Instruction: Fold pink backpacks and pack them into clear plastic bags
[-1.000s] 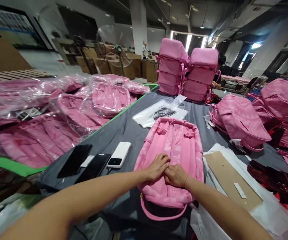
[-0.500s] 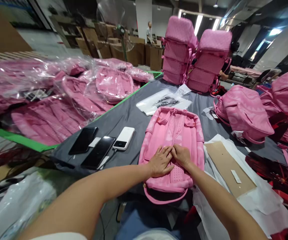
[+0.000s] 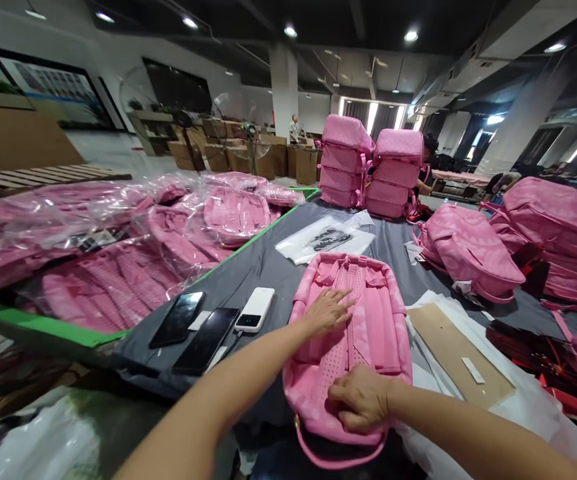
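A pink backpack (image 3: 393,347) lies on the dark-covered table, its back panel and dotted shoulder straps facing up and its carry loop toward me. On its upper part rests my left hand (image 3: 329,311), open, fingers spread over the straps. Lower down, my right hand (image 3: 363,400) is closed, with curled fingers at the lower end of a dotted strap (image 3: 335,360); the fingertips are partly hidden.
Left of the backpack lie two dark phones (image 3: 205,340) and a white power bank (image 3: 255,310). Beyond it is a clear plastic bag (image 3: 318,240). Brown cardboard (image 3: 461,353) on white paper lies right, near more pink backpacks (image 3: 473,250). Plastic-wrapped backpacks (image 3: 108,280) fill a green-edged bin (image 3: 68,333).
My right hand has moved down the backpack toward me, away from my left hand. My left hand has shifted up the panel and its fingers are spread. The camera has tilted upward.
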`<action>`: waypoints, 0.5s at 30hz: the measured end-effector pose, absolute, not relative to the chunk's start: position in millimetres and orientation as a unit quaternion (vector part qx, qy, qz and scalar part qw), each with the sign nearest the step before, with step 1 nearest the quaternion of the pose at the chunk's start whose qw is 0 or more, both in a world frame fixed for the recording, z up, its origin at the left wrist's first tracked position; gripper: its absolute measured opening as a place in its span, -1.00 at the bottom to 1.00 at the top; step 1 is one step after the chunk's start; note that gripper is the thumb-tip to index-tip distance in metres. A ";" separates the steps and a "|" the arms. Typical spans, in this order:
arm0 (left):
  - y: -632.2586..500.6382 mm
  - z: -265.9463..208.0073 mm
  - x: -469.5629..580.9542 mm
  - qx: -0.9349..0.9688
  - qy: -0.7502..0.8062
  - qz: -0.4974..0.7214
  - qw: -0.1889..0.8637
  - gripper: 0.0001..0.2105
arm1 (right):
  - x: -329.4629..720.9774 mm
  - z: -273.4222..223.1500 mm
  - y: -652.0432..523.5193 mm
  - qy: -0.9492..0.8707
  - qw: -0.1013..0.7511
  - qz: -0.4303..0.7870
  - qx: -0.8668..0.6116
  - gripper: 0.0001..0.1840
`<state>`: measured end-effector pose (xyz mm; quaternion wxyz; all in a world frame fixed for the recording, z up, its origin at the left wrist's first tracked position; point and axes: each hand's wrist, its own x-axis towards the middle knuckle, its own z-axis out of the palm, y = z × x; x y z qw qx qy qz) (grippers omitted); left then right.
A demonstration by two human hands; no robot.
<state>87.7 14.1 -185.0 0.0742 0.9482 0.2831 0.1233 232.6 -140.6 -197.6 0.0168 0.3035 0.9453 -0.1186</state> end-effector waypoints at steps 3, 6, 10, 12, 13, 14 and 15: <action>8.6 -206.7 98.7 0.906 0.389 0.146 0.087 -0.39 | 236.8 -226.7 -157.8 0.960 -0.010 -0.115 0.254 -0.82; 0.2 -235.5 102.6 0.894 0.406 0.148 0.121 -0.29 | 240.7 -259.9 -164.1 0.972 -0.005 -0.105 0.211 -0.91; 0.0 -242.3 102.3 0.894 0.394 0.164 0.132 -0.30 | 240.2 -283.0 -152.9 0.974 -0.052 -0.131 0.175 -0.89; 0.4 -234.6 102.2 0.891 0.404 0.157 0.134 -0.31 | 236.8 -286.7 -149.6 0.972 -0.086 -0.135 0.170 -0.89; -1.1 -230.5 101.8 0.889 0.410 0.150 0.136 -0.32 | 234.5 -287.8 -150.3 0.973 -0.094 -0.123 0.173 -0.89; -4.0 -227.2 100.9 0.888 0.415 0.143 0.138 -0.32 | 232.1 -288.4 -152.0 0.974 -0.098 -0.099 0.178 -0.89; -8.0 -225.0 99.5 0.886 0.419 0.138 0.141 -0.33 | 230.0 -288.0 -154.1 0.976 -0.098 -0.064 0.184 -0.89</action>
